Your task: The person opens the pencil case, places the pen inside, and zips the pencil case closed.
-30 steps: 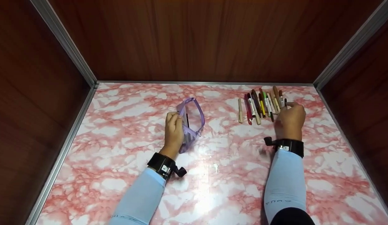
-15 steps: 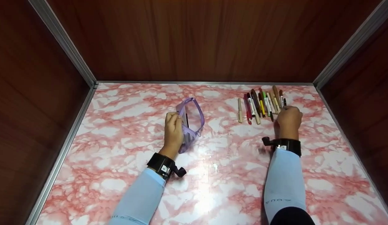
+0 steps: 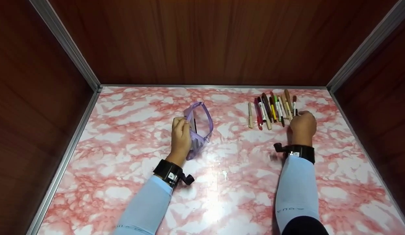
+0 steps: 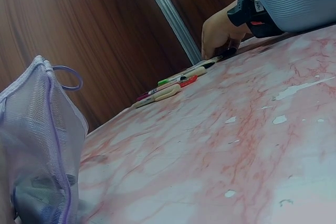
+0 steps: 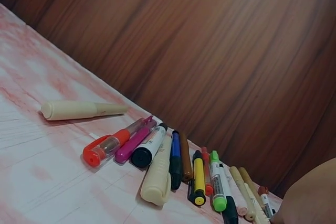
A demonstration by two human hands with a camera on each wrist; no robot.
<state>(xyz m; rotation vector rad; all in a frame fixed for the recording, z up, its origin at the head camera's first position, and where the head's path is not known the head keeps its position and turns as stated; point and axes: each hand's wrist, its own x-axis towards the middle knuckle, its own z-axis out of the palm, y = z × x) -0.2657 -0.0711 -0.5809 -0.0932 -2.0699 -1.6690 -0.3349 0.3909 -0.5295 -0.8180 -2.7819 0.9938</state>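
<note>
My left hand [image 3: 181, 135] grips the near side of a purple mesh pencil case [image 3: 198, 148], its zipped mouth spread toward the right. A dark pen shows inside, and the see-through mesh [image 4: 39, 129] fills the left edge of the left wrist view. On the right, my right hand [image 3: 303, 125] is low at the table with curled fingers. It pinches a black-ended pen [image 3: 296, 112], most of which the hand hides. Alongside lies a brown-capped white marker [image 3: 294, 101]. In the right wrist view only a blurred part of the hand [image 5: 310, 198] shows.
Several pens and markers lie side by side left of my right hand, among them a yellow one [image 5: 198, 179], a green-capped one [image 5: 218, 182] and a red pen [image 5: 105, 148]. A cream pen [image 3: 250, 116] lies apart. Wooden panels [image 3: 202, 42] wall the marbled table [image 3: 248, 182].
My right hand has shifted slightly left and down, and the black-ended pen beneath its fingers has moved nearer. The left hand and pencil case have stayed put.
</note>
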